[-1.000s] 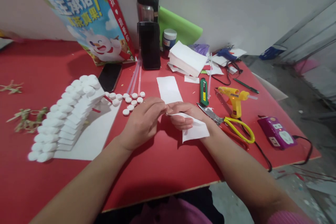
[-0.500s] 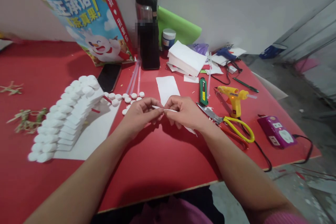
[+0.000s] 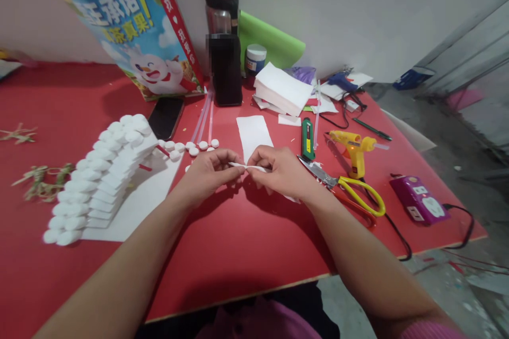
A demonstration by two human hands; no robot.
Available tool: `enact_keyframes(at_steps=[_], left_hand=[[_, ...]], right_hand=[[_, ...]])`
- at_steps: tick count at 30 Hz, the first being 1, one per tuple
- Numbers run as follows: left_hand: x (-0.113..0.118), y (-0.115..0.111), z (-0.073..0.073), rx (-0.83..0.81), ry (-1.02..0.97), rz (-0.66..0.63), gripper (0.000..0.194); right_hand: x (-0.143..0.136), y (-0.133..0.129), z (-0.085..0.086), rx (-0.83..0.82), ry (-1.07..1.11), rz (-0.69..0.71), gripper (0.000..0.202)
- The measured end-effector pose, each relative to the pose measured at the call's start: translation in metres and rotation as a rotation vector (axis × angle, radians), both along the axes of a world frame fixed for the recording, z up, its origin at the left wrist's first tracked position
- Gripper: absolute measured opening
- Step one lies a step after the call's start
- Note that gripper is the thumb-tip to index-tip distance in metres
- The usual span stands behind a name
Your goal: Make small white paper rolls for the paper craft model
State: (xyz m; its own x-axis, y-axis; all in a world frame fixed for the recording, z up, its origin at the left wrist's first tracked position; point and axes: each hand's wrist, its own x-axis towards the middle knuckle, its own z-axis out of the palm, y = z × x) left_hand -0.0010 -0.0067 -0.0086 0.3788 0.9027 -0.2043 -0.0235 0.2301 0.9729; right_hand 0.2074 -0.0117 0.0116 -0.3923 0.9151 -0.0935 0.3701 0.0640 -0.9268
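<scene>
Head view: left hand (image 3: 207,176) and right hand (image 3: 280,169) close together over red table (image 3: 246,243), both pinched on small white paper piece (image 3: 254,168), twisted or rolled thin between fingertips. Judged partway: paper only narrowed at middle, rest hidden under right hand. White strip (image 3: 254,135) lies flat just behind. Scissors (image 3: 350,188), glue gun (image 3: 353,148), utility knife (image 3: 307,139) to right, untouched. White foam model (image 3: 103,175) at left, with loose white discs (image 3: 191,147) beside it.
</scene>
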Motion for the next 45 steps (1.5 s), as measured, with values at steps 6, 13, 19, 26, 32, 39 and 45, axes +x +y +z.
enact_keyframes(at_steps=[6, 13, 19, 26, 32, 39, 45], left_hand=[[0.0, 0.002, 0.002, 0.156, 0.136, -0.079, 0.018], [0.002, 0.002, -0.001, 0.704, 0.425, -0.01, 0.011], [0.007, 0.001, -0.009, 1.059, 0.676, 0.036, 0.013], [0.012, -0.001, -0.001, 0.206, 0.067, 0.104, 0.017], [0.008, 0.008, -0.002, -0.265, -0.283, 0.037, 0.024], [0.003, 0.008, 0.0, -0.358, -0.311, 0.047, 0.025], [0.01, 0.006, 0.004, -0.236, -0.209, 0.129, 0.029]], right_hand=[[-0.002, 0.001, 0.003, -0.121, 0.025, -0.028, 0.004], [-0.007, 0.007, -0.002, -0.266, 0.244, -0.106, 0.003], [-0.013, 0.01, -0.014, -0.293, 0.349, -0.186, 0.007], [-0.013, 0.003, -0.014, -0.01, 0.188, -0.151, 0.006], [-0.007, 0.001, -0.016, 0.429, -0.116, -0.098, 0.011], [-0.006, 0.001, -0.017, 0.445, -0.131, -0.091, 0.009], [-0.009, 0.0, -0.017, 0.373, -0.081, -0.199, 0.013]])
